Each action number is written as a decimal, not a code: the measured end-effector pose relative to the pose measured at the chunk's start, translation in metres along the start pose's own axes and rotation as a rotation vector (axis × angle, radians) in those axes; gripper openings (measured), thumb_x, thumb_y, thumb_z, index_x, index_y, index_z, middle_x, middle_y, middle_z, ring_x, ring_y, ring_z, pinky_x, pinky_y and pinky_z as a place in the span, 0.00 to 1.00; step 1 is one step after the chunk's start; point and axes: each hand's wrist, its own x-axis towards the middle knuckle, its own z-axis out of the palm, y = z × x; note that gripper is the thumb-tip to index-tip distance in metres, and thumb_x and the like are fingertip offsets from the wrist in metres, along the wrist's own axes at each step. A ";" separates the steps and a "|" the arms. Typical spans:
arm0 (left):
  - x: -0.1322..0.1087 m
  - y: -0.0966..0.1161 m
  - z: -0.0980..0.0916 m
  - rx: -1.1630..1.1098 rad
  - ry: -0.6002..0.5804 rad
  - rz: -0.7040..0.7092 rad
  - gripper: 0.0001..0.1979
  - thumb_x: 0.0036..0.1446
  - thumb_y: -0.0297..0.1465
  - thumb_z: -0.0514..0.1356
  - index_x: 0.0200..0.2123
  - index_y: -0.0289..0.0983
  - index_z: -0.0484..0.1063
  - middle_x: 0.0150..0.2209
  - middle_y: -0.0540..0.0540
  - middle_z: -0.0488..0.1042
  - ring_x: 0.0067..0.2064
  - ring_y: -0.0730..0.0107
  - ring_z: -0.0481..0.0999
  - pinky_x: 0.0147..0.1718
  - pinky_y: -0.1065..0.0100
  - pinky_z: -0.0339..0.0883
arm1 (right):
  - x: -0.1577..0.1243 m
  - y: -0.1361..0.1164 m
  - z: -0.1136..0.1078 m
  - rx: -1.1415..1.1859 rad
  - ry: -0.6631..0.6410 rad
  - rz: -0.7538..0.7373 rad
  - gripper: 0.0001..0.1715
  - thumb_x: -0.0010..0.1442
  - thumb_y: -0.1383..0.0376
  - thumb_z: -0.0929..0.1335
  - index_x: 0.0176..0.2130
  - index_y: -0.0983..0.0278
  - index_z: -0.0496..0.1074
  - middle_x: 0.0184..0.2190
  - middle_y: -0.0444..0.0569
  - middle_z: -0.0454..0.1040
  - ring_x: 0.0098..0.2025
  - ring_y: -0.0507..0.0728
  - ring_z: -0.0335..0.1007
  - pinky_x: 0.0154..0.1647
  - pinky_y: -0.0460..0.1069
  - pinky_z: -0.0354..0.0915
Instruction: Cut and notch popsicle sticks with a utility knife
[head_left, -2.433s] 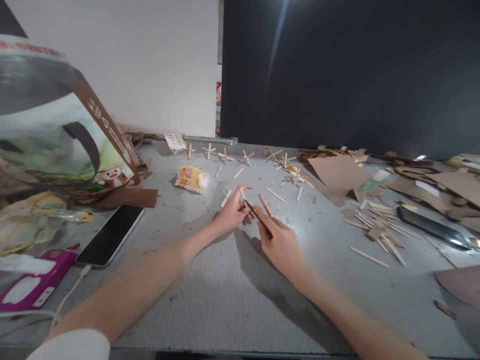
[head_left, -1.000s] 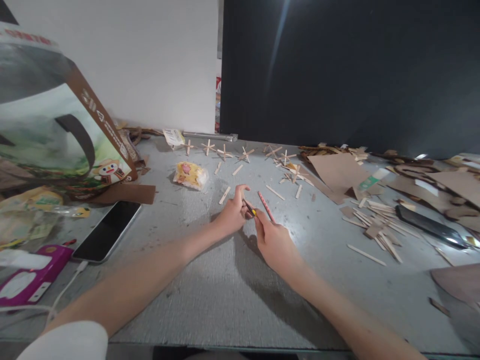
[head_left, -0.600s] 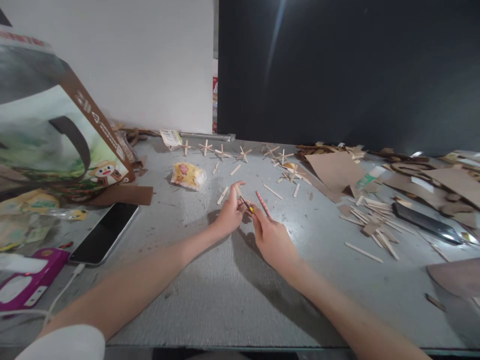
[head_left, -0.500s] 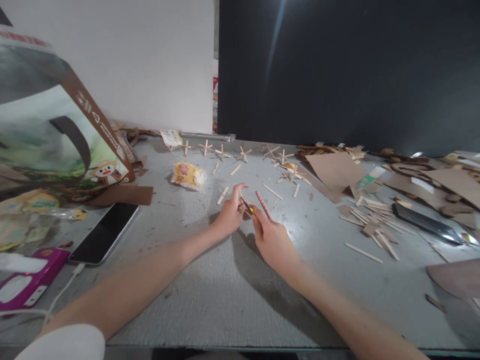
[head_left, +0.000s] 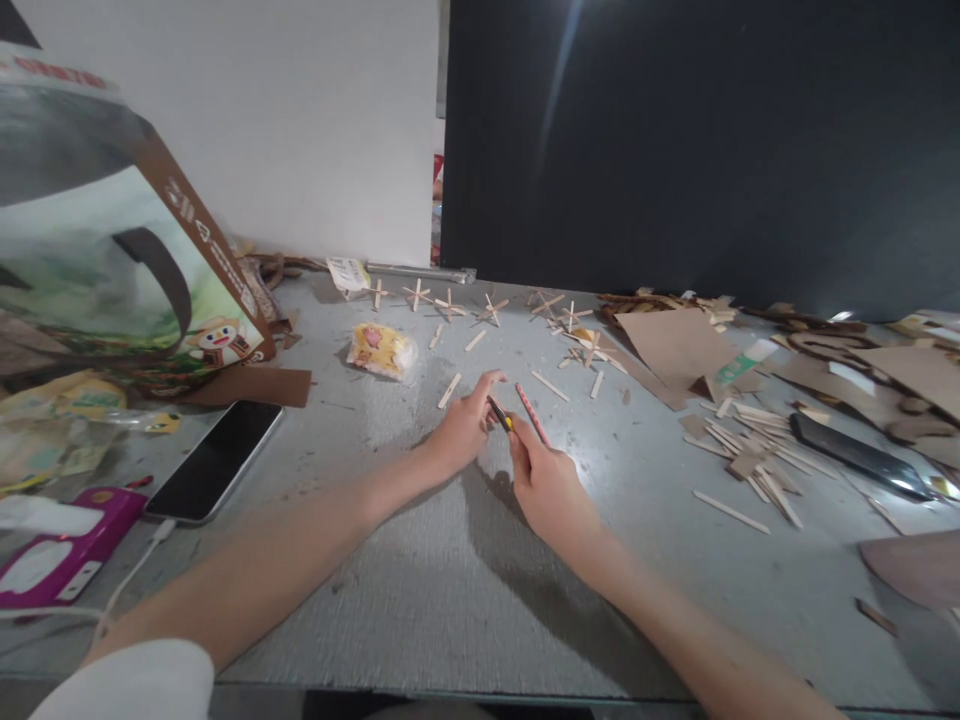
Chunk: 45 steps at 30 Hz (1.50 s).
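Near the middle of the grey table [head_left: 360, 600], my right hand [head_left: 551, 490] is closed on a dark tool with a yellow part [head_left: 501, 412]. A red-and-white patterned stick [head_left: 531, 412] juts forward from beside the same hand. My left hand [head_left: 469, 425] is just left of the tool's tip, its fingers curled and thumb side toward it; whether it pinches anything small is hidden. Short flat wooden sticks [head_left: 449, 391] lie beyond my hands. Behind them stand several crossed-stick pieces [head_left: 493, 309] in a row.
A wrapped yellow packet [head_left: 381, 352] lies left of centre. At left are a phone [head_left: 217, 462] with a cable, a magenta device [head_left: 67, 550] and a large printed box [head_left: 150, 270]. Cardboard [head_left: 675, 345], a stick pile [head_left: 757, 455] and a black object [head_left: 859, 455] occupy the right.
The view has shifted slightly, so the table items appear a little further right. The dark tool's tip now shows more clearly, apart from my left fingers.
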 end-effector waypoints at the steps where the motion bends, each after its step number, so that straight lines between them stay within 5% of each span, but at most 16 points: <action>1: 0.000 0.000 0.000 0.013 -0.009 -0.002 0.27 0.56 0.16 0.54 0.57 0.42 0.64 0.29 0.55 0.74 0.32 0.72 0.75 0.36 0.70 0.68 | 0.000 0.000 0.000 0.010 -0.004 0.006 0.29 0.76 0.61 0.54 0.64 0.66 0.71 0.25 0.51 0.80 0.23 0.60 0.77 0.25 0.48 0.58; 9: -0.006 0.004 0.009 -0.081 0.066 -0.092 0.29 0.51 0.18 0.58 0.56 0.42 0.63 0.25 0.59 0.69 0.28 0.72 0.73 0.29 0.73 0.64 | 0.000 0.001 0.003 0.084 0.012 -0.006 0.28 0.76 0.61 0.54 0.64 0.64 0.71 0.26 0.52 0.80 0.23 0.59 0.76 0.23 0.48 0.59; 16: -0.003 0.009 -0.001 0.047 -0.007 -0.010 0.28 0.54 0.17 0.56 0.56 0.42 0.68 0.27 0.56 0.73 0.30 0.71 0.74 0.34 0.71 0.65 | -0.002 0.000 0.001 0.121 -0.003 0.049 0.29 0.75 0.60 0.54 0.65 0.64 0.71 0.27 0.54 0.80 0.23 0.60 0.75 0.23 0.49 0.59; 23: -0.007 0.006 0.011 -0.103 0.112 -0.089 0.27 0.48 0.17 0.57 0.51 0.42 0.64 0.26 0.57 0.71 0.28 0.72 0.72 0.29 0.73 0.61 | 0.001 -0.004 0.001 0.139 -0.003 0.021 0.30 0.75 0.60 0.54 0.65 0.64 0.70 0.29 0.53 0.81 0.24 0.60 0.76 0.25 0.49 0.61; 28: -0.005 0.008 0.003 0.001 0.070 -0.002 0.22 0.50 0.16 0.53 0.45 0.42 0.67 0.28 0.55 0.74 0.32 0.71 0.75 0.34 0.72 0.64 | 0.000 -0.004 0.003 0.176 0.024 0.007 0.28 0.75 0.60 0.55 0.64 0.64 0.71 0.24 0.49 0.77 0.20 0.57 0.72 0.24 0.47 0.60; 36: -0.005 0.005 0.006 -0.178 0.066 -0.086 0.26 0.48 0.17 0.54 0.50 0.41 0.66 0.27 0.56 0.72 0.29 0.72 0.76 0.30 0.73 0.66 | 0.000 0.000 0.006 0.150 0.032 -0.002 0.27 0.75 0.59 0.56 0.63 0.64 0.72 0.26 0.51 0.79 0.22 0.58 0.73 0.24 0.47 0.58; 41: -0.004 0.008 0.000 -0.016 0.023 -0.024 0.26 0.48 0.16 0.55 0.50 0.41 0.69 0.29 0.56 0.76 0.33 0.72 0.78 0.35 0.73 0.69 | -0.002 0.000 0.006 0.142 0.044 0.026 0.28 0.75 0.60 0.56 0.64 0.62 0.72 0.28 0.53 0.80 0.23 0.60 0.74 0.24 0.49 0.59; 45: -0.007 0.011 0.004 -0.084 0.008 -0.109 0.28 0.48 0.17 0.56 0.53 0.41 0.67 0.25 0.57 0.73 0.27 0.72 0.77 0.27 0.75 0.66 | -0.002 0.001 0.004 0.136 -0.001 0.053 0.26 0.75 0.59 0.56 0.59 0.62 0.74 0.28 0.53 0.80 0.23 0.59 0.74 0.25 0.48 0.58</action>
